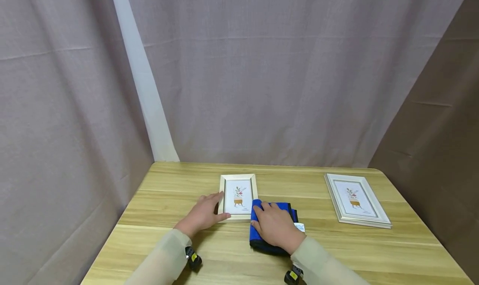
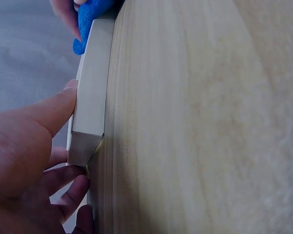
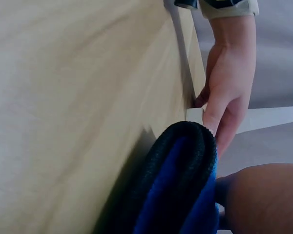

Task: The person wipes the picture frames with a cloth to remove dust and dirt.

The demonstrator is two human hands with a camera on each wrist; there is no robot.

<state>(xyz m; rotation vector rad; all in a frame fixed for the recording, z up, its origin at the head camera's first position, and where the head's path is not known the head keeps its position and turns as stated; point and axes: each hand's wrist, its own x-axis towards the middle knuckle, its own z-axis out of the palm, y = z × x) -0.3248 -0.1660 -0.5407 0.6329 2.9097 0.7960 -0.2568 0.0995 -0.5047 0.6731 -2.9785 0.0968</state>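
A picture frame (image 1: 238,177) with a pale border and a print of a potted plant lies flat on the table. My left hand (image 1: 203,213) grips its near-left corner, thumb along the near edge and fingers round the left side; the left wrist view shows this hand (image 2: 34,156) close against the frame's side (image 2: 90,83). My right hand (image 1: 276,224) holds a folded blue cloth (image 1: 256,231) with black edging, fingers spread over its top. The cloth's far-left corner overlaps the frame's near-right corner. In the right wrist view the cloth's folded layers (image 3: 185,141) show edge-on.
A second picture frame (image 1: 381,210) with a similar print lies at the right of the wooden table (image 1: 146,243), apparently on top of another frame. A white tag (image 1: 299,226) sticks out from the cloth. Grey curtains (image 1: 262,89) hang behind the table.
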